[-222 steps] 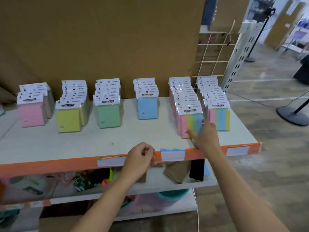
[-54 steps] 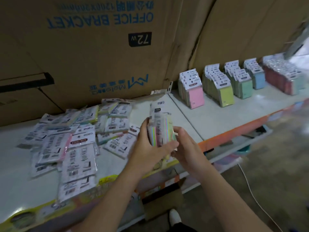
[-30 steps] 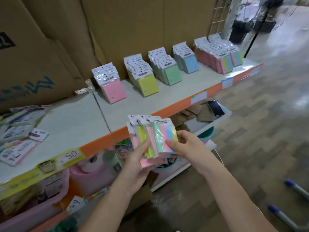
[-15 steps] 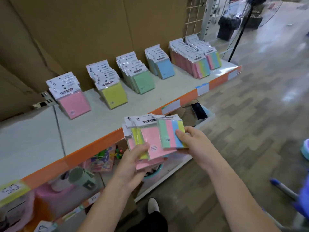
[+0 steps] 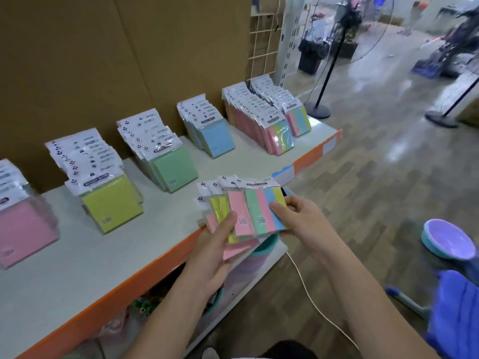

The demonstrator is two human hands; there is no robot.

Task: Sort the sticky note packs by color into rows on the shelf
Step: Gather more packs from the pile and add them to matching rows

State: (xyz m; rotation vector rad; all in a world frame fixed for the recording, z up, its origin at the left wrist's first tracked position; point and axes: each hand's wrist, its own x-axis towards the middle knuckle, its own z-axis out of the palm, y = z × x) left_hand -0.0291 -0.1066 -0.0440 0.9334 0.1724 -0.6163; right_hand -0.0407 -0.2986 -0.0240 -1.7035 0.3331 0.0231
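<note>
Currently left hand (image 5: 217, 252) and right hand (image 5: 298, 218), fingers curled, grip fanned sticky note packs (image 5: 248, 211) above the shelf (image 5: 160, 229) edge; printed tops point away, long axes fore-aft, bottom ones probably pink.

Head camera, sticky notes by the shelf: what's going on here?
A person holds a fanned bunch of packs over the front edge of the shelf. The left hand grips the pink and yellow ones; the right hand pinches the striped pack on top. On the shelf stand sorted rows: the pink row, yellow row, green row, blue row and striped rows.
</note>
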